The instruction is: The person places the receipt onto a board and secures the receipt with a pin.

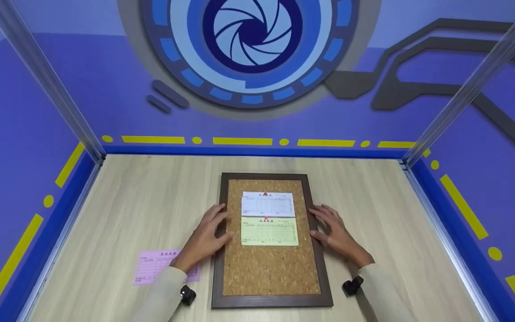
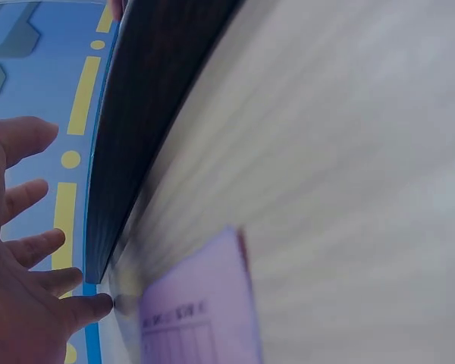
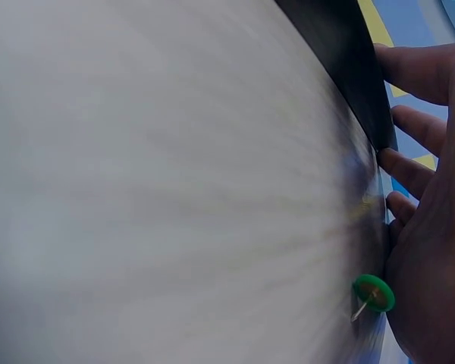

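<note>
A cork board (image 1: 271, 273) in a dark brown frame (image 1: 272, 301) lies on the table. Pinned to it by red pushpins are a white form slip (image 1: 267, 205) and, just below, a light green form slip (image 1: 269, 233). My left hand (image 1: 204, 237) is at the frame's left side, its fingers spread and fairly straight, the thumb reaching over the edge. Opposite, the fingertips of my right hand (image 1: 339, 235) touch the right side. A green thumbtack (image 3: 373, 294) shows beside the right hand in the right wrist view; the head view does not show it.
Partly under the left forearm, a pink-purple form slip (image 1: 154, 268) lies on the wooden table (image 1: 150, 197). Blue walls (image 1: 248, 127) with yellow markings enclose the back and both sides. Metal posts (image 1: 67, 107) stand at the corners.
</note>
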A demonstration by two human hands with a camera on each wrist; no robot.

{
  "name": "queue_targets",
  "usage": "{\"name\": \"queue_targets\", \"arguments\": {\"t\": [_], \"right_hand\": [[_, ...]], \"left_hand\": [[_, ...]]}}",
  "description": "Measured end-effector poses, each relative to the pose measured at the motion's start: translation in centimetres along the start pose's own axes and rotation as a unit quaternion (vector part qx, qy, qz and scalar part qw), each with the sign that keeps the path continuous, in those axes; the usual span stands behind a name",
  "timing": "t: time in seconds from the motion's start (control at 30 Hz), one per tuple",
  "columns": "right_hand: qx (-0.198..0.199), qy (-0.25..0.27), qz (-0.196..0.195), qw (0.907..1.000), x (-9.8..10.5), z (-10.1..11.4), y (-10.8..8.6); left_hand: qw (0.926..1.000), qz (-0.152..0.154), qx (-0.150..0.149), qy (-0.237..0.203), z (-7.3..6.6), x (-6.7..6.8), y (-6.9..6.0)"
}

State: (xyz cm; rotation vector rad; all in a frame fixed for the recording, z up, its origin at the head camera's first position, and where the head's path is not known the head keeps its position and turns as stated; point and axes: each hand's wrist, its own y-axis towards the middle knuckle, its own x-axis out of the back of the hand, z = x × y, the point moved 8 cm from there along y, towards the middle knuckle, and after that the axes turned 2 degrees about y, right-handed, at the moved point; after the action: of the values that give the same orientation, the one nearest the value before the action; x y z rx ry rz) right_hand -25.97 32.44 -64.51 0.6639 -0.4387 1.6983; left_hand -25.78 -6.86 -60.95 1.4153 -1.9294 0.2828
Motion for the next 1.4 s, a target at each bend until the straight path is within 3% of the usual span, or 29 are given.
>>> {"name": "queue_targets", "arguments": {"t": [0.47,0.73,1.1,1.4], "right_hand": [[0.007,-0.009,-0.005,0.9999,0.1,0.0,0.0],[0.006,-0.012,0.002,0.9999,0.0,0.0,0.0],[0.002,-0.007,-0.001,1.0000,0.1,-0.2,-0.1],[0.002,-0.002,0.005,1.0000,0.0,-0.1,0.0]], "left_hand": [[0.9996,-0.025,-0.009,-0.008,0.5,1.9,-0.5],[0.9992,-0.036,0.018,-0.003,1.6,3.3,-1.4],[0.9978,-0.024,0.056,-0.025,2.7,5.0,-3.2],[0.9965,-0.047,0.065,-0.025,3.7,6.2,-4.8]]}}
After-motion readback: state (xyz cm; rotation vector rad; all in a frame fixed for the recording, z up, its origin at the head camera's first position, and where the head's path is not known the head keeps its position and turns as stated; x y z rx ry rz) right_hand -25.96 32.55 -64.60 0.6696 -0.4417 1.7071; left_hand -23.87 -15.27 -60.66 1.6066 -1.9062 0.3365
